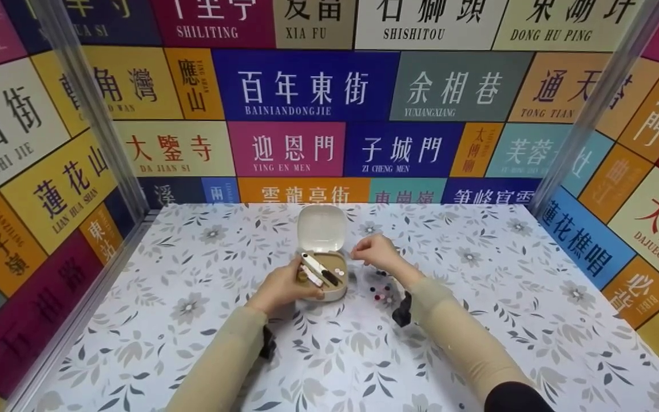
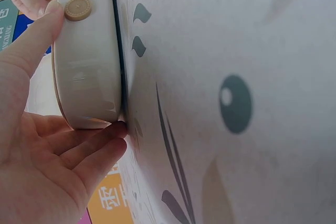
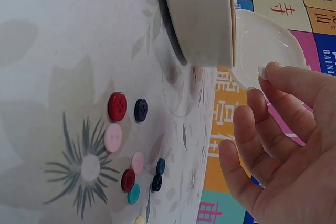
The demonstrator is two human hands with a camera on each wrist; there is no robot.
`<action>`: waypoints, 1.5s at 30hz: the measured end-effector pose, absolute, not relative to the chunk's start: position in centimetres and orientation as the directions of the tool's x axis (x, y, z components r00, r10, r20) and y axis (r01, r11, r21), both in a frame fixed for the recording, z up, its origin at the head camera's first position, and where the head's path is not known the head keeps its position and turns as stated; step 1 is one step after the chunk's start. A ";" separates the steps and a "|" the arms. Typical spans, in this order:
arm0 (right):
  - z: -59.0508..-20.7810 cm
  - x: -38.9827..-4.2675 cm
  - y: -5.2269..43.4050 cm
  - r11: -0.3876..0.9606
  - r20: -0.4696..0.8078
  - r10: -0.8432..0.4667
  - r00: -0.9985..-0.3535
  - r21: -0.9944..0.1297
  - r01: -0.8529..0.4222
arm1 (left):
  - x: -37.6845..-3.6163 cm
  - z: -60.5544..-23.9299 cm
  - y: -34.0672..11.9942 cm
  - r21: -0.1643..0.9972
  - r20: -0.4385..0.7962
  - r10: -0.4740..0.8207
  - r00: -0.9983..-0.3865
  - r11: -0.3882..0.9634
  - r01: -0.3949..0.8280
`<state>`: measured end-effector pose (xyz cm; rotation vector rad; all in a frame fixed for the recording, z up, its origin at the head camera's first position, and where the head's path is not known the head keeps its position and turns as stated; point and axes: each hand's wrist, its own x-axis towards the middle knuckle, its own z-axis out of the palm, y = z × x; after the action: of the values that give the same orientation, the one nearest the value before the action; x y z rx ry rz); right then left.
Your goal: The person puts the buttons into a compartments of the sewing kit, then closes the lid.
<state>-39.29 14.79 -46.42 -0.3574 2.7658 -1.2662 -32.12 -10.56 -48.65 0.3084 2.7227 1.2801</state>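
Note:
A cream box (image 1: pixel 336 294) with rounded corners sits on the table, its lid (image 1: pixel 322 228) raised at the back. My left hand (image 1: pixel 281 286) grips the box's left side, the thumb near the round tan clasp (image 2: pixel 78 9) and the other fingers along the wall. Inside lie a slim white tool (image 1: pixel 314 264) with a black end, a pink-and-white piece (image 1: pixel 312 276) and small white buttons (image 1: pixel 339 272). Just right of the box, raised over the table, my right hand (image 1: pixel 384 254) pinches a small white button (image 3: pixel 262 72) between thumb and forefinger; the fingertips partly hide it.
Several loose buttons, among them a red button (image 3: pixel 117 106), a pink button (image 3: pixel 113 137) and a teal button (image 3: pixel 134 193), lie on the floral tablecloth (image 1: pixel 192 355) right of the box, beneath my right forearm. Walls of coloured lettered panels (image 1: pixel 306 86) enclose the table.

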 end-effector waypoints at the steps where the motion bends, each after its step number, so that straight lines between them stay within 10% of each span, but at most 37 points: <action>1: -46.4 -39.2 14.7 0.633 0.026 -0.245 -0.969 -0.753 -0.180 | -32.1 -48.7 -10.6 0.772 -0.021 0.232 -0.972 0.622 0.132; 45: -47.9 -38.7 12.6 0.645 0.078 -0.296 -0.952 -0.718 -0.260 | -32.3 -48.9 -10.7 0.754 0.023 0.256 -0.966 0.631 0.185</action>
<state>-38.70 12.63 -47.88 -0.4747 2.8070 -1.2145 -32.32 -10.73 -48.85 0.3736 2.7582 1.2602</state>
